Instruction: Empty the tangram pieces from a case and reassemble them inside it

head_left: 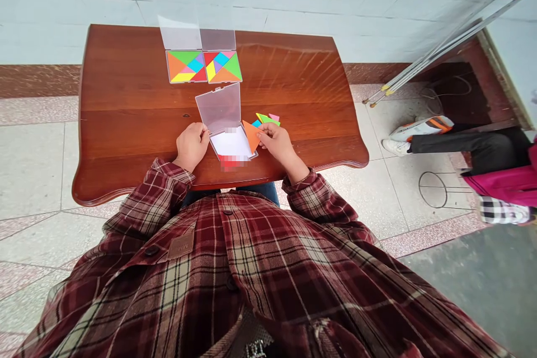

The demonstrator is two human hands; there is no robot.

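In front of me an open clear plastic tangram case lies on the table, its lid tilted up. A white sheet covers its base, with red at the near edge. My left hand is closed at the case's left hinge corner, thumb and forefinger pinched on its edge. My right hand pinches an orange triangle tangram piece, holding it tilted over the case's right side. Just beyond that hand lie loose pieces: a green one, a pink one and part of a blue one.
Two open tangram cases filled with coloured pieces, a left one and a right one, lie towards the back of the brown wooden table. A tiled wall stands behind. On the right are crutches and a seated person's leg.
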